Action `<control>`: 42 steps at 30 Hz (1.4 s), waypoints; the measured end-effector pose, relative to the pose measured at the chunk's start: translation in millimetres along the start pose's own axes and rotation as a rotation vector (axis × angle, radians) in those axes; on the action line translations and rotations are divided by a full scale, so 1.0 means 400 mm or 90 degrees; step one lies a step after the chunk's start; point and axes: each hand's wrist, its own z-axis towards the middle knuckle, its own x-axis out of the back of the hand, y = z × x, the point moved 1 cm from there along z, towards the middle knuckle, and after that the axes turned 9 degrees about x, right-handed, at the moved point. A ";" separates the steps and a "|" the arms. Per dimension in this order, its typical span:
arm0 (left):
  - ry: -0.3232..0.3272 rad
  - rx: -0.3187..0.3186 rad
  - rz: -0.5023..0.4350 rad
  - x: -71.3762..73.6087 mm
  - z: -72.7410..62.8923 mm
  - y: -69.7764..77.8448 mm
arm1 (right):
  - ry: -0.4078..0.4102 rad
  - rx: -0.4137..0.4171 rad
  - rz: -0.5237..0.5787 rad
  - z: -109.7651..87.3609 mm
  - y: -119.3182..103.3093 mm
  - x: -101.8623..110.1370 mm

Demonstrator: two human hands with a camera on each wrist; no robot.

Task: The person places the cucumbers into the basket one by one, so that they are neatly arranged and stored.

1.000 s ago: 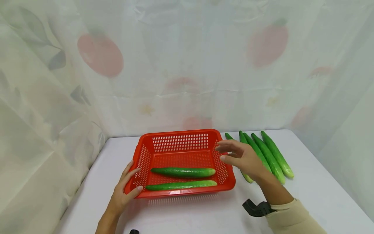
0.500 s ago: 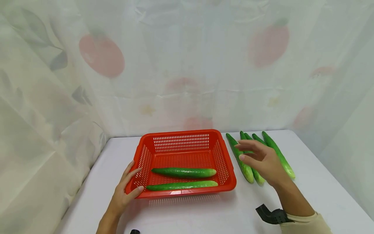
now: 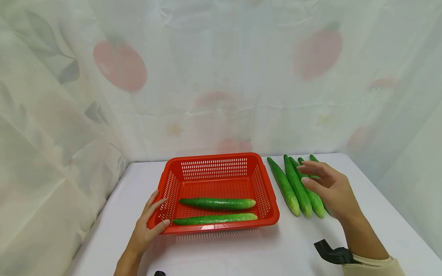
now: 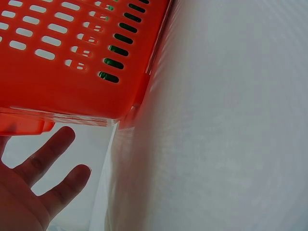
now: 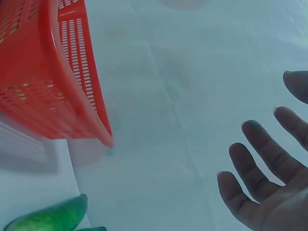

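A red plastic basket (image 3: 215, 188) stands on the white table with two cucumbers, a rear one (image 3: 217, 203) and a front one (image 3: 215, 219), lying crosswise inside. My left hand (image 3: 143, 226) rests at the basket's left rim, fingers spread and mostly straight, the thumb at the front left corner. In the left wrist view, two extended fingers (image 4: 53, 154) show below the rim. My right hand (image 3: 333, 188) hovers over the row of cucumbers (image 3: 298, 189) right of the basket, fingers apart and loosely bent, holding nothing. It hides part of the rightmost ones.
A pale curtain (image 3: 221, 76) with a fruit print rises behind the table, with more sheeting (image 3: 41, 153) along the left side. The white table (image 3: 235, 255) extends in front of the basket. A black strap (image 3: 335, 255) circles the right wrist.
My right hand has moved rightward from the basket's right rim to above the cucumbers on the right. The left hand, basket and cucumbers have stayed in place.
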 end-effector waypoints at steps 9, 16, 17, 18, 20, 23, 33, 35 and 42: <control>-0.002 0.006 -0.005 0.002 0.000 -0.001 | 0.039 0.004 -0.013 -0.015 0.016 0.044; 0.003 0.010 -0.001 0.001 0.000 0.004 | 0.080 -0.009 -0.004 -0.029 0.040 0.088; 0.003 0.010 0.000 0.001 0.000 0.004 | 0.087 -0.011 -0.005 -0.031 0.042 0.093; 0.005 0.008 0.001 0.001 0.000 0.003 | 0.094 -0.012 -0.001 -0.034 0.046 0.099; 0.006 0.006 0.004 0.000 0.000 0.002 | 0.110 -0.016 0.019 -0.037 0.054 0.110; 0.010 0.006 0.008 0.000 0.001 -0.001 | 0.135 -0.021 0.051 -0.043 0.068 0.125; 0.006 0.007 0.007 0.001 0.002 0.000 | 0.190 -0.075 -0.027 -0.070 0.114 0.164; 0.006 0.007 0.007 0.000 0.001 0.001 | 0.186 -0.095 -0.089 -0.075 0.121 0.169; 0.011 0.013 0.000 -0.002 0.000 0.005 | 0.180 -0.138 -0.182 -0.090 0.151 0.183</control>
